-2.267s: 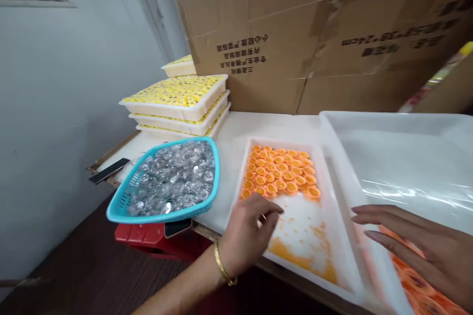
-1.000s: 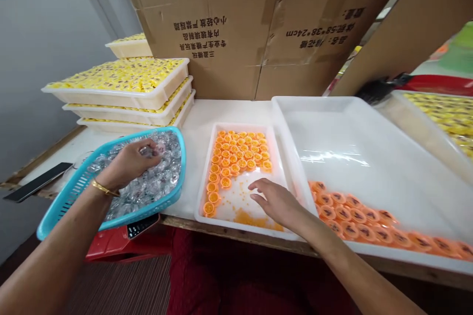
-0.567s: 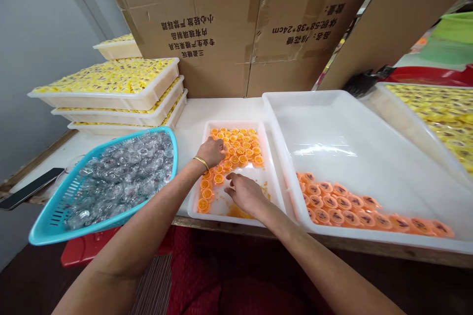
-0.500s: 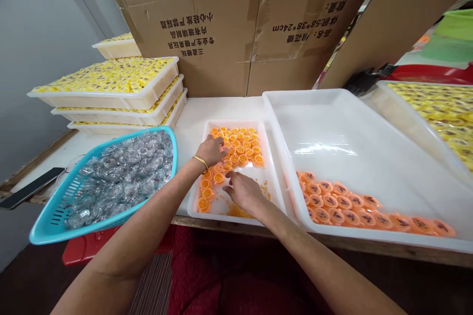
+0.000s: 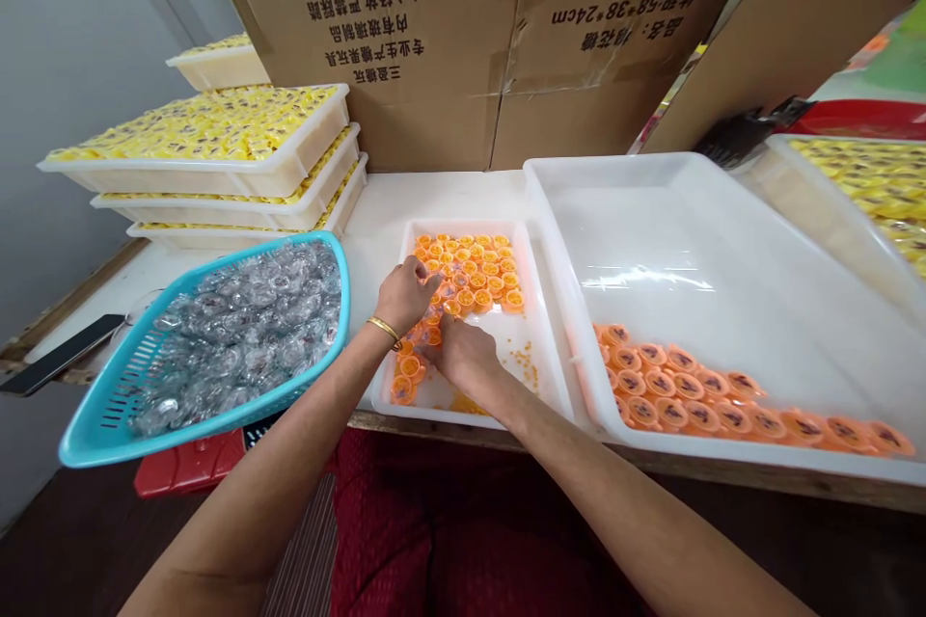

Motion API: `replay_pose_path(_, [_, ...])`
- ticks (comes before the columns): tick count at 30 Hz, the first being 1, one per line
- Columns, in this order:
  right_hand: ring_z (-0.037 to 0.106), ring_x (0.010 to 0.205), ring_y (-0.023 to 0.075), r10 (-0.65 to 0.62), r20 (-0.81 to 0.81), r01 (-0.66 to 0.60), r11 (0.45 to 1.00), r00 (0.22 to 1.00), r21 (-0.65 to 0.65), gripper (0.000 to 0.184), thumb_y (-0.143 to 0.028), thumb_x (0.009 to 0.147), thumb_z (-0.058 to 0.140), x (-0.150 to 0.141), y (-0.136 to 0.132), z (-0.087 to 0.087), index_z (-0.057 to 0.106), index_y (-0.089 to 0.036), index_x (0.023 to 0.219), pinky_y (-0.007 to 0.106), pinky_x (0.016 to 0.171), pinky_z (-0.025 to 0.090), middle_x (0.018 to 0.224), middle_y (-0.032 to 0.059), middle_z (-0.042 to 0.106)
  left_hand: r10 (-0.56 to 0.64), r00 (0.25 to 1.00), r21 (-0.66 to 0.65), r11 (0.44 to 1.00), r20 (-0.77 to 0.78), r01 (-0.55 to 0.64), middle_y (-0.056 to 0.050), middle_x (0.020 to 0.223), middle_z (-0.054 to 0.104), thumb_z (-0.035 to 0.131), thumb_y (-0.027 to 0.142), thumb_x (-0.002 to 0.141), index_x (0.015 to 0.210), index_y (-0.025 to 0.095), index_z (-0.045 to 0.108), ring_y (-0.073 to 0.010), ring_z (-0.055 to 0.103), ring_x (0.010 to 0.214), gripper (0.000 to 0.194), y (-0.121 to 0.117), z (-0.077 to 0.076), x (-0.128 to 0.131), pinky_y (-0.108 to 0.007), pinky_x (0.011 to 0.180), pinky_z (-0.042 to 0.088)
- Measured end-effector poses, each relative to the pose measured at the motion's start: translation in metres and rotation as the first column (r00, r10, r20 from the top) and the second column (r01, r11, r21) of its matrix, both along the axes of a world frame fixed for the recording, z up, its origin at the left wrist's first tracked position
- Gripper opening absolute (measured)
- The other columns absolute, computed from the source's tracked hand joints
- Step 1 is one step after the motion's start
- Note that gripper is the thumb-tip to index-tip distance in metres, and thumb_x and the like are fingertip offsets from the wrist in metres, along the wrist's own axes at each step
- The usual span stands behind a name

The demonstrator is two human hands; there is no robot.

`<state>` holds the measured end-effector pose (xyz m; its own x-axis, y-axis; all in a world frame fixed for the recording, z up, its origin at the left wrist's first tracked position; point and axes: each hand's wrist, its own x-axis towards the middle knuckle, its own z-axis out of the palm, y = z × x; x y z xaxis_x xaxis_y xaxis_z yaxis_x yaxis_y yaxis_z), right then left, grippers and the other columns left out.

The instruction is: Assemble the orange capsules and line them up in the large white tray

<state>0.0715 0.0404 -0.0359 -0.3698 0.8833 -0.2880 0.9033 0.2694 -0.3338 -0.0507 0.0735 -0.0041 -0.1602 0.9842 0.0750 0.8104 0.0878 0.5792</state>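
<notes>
Orange cups (image 5: 483,300) crowd the far and left parts of the small white tray (image 5: 536,294); your left hand (image 5: 405,296) and right hand (image 5: 469,352) curl half-closed over them, any hold impossible to tell.

Both hands reach into the small tray (image 5: 544,328) at the counter's (image 5: 445,188) front edge: the left hand (image 5: 406,297) bends over orange cups (image 5: 483,280), the right hand (image 5: 467,347) just beside it, nearer that edge. The blue basket (image 5: 94,419) of clear pieces (image 5: 253,328) overhangs the counter's front-left corner, beside a phone (image 5: 65,355). Yellow-filled trays (image 5: 231,181) stack toward the back-left corner; a carton (image 5: 434,116) stands along the back edge. Rightward, a large tray (image 5: 651,231) holds orange discs (image 5: 687,388) along its front edge.
</notes>
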Motion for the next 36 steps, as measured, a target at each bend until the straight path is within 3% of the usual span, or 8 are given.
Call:
replay_pose_path(4, [0.064,0.093,0.0302,0.017,-0.042,-0.018,1.0,0.999,-0.022,0.037,-0.038,0.085,0.052,0.008,-0.001,-0.001,0.051,-0.018,0.116,0.034,0.07,0.044,0.099,0.0143,0.068,0.043,0.945,-0.05,0.998,0.323,-0.028,0.001,0.069,0.055,0.053,0.016,0.077,0.085,0.018,0.052,-0.0101,0.053,0.051,0.009,-0.008,-0.004,-0.002,-0.024,0.052,0.04])
replay_pose_path(7, [0.065,0.09,0.0245,-0.015,-0.131,0.013,1.0,0.991,-0.015,0.033,-0.03,0.085,0.053,0.019,-0.001,-0.002,0.051,-0.02,0.116,0.029,0.068,0.041,0.095,0.0086,0.07,0.036,0.941,-0.014,0.999,0.336,-0.034,-0.001,0.075,0.057,0.048,0.006,0.073,0.085,0.016,0.056,-0.0112,0.059,0.06,0.018,-0.01,-0.007,-0.005,-0.024,0.057,0.045])
replay_pose_path(14, [0.064,0.083,0.0197,-0.04,-0.166,0.042,0.999,0.985,0.014,0.009,-0.025,0.084,0.058,0.034,-0.007,-0.002,0.061,-0.02,0.091,0.026,0.063,0.036,0.087,0.0046,0.07,-0.1,0.995,0.244,0.965,0.012,0.094,-0.007,0.094,0.062,0.053,0.009,0.076,0.088,0.018,0.067,-0.0186,0.059,0.085,0.021,-0.029,-0.001,-0.012,-0.034,0.078,0.048])
replay_pose_path(17, [0.064,0.08,0.0207,-0.025,-0.138,0.03,0.999,0.99,0.037,0.014,-0.033,0.085,0.056,0.032,-0.009,-0.002,0.062,-0.02,0.088,0.027,0.059,0.034,0.084,0.0044,0.07,-0.223,0.955,0.163,0.953,-0.195,0.255,-0.005,0.078,0.064,0.057,0.013,0.077,0.079,0.018,0.07,-0.0198,0.056,0.079,0.014,-0.052,0.003,-0.009,-0.034,0.077,0.045])
replay_pose_path(21, [0.063,0.075,0.0212,-0.038,-0.101,0.044,0.997,0.994,0.059,0.023,-0.039,0.087,0.05,0.026,-0.005,-0.004,0.062,-0.02,0.08,0.027,0.054,0.03,0.079,0.0049,0.069,-0.468,0.774,-0.073,0.871,-0.427,0.486,-0.01,0.074,0.064,0.059,0.017,0.078,0.069,0.015,0.071,-0.024,0.055,0.083,0.015,-0.078,-0.003,0.003,-0.036,0.074,0.043])
replay_pose_path(26, [0.063,0.075,0.02,-0.071,-0.074,0.074,0.996,0.995,0.052,0.022,-0.035,0.087,0.049,0.027,0.002,-0.004,0.062,-0.02,0.079,0.027,0.055,0.03,0.079,0.0055,0.07,-0.53,0.629,-0.199,0.83,-0.568,0.521,-0.016,0.073,0.066,0.052,0.007,0.078,0.072,0.01,0.071,-0.0287,0.057,0.083,0.021,-0.081,-0.021,0.02,-0.042,0.074,0.037])
replay_pose_path(31, [0.062,0.071,0.0175,-0.113,-0.085,0.115,0.993,0.99,0.016,0.021,-0.034,0.087,0.05,0.037,0.003,-0.001,0.062,-0.021,0.078,0.026,0.054,0.03,0.077,0.0032,0.069,-0.548,0.699,-0.202,0.831,-0.459,0.519,-0.017,0.067,0.065,0.049,0.0,0.074,0.066,0.01,0.07,-0.0267,0.059,0.073,0.024,-0.076,-0.024,0.026,-0.041,0.072,0.036])
replay_pose_path(36, [0.063,0.074,0.0177,-0.104,-0.119,0.107,0.994,0.987,0.017,0.021,-0.038,0.088,0.049,0.041,-0.003,0.001,0.062,-0.021,0.082,0.026,0.056,0.032,0.079,0.0023,0.069,-0.544,0.813,-0.136,0.839,-0.205,0.527,-0.01,0.072,0.062,0.051,0.012,0.081,0.068,0.014,0.066,-0.0211,0.058,0.075,0.02,-0.094,-0.004,0.016,-0.033,0.069,0.039])
